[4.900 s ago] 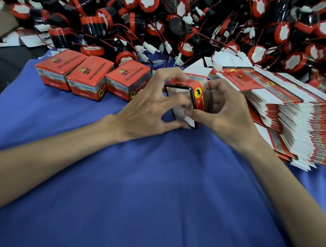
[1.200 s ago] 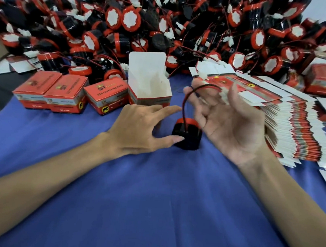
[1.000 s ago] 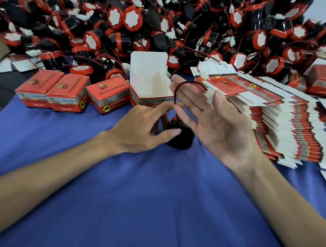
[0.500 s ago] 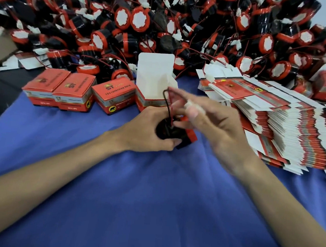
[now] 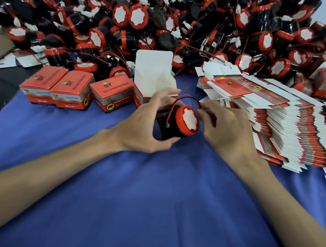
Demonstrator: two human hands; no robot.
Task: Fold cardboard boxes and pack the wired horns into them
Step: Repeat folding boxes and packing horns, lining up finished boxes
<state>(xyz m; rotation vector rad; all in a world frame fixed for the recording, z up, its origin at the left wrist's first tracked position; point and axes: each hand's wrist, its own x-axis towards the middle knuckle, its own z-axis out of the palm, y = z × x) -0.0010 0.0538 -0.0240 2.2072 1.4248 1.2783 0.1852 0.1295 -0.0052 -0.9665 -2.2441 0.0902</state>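
Left hand [image 5: 142, 125] fingers curl round the horn [image 5: 186, 121], just before the open box [image 5: 153, 78]; right hand [image 5: 229, 133] fingers pinch its wire [image 5: 189, 98]. A loose loop could snag the flap and tip the box.

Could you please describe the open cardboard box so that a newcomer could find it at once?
On the blue tablecloth, a row of red boxes sits before the big heap of horns. The open cardboard box ends that row on the right, just behind the left hand. Unlike the three closed boxes beside it, its white lid flap stands upright.
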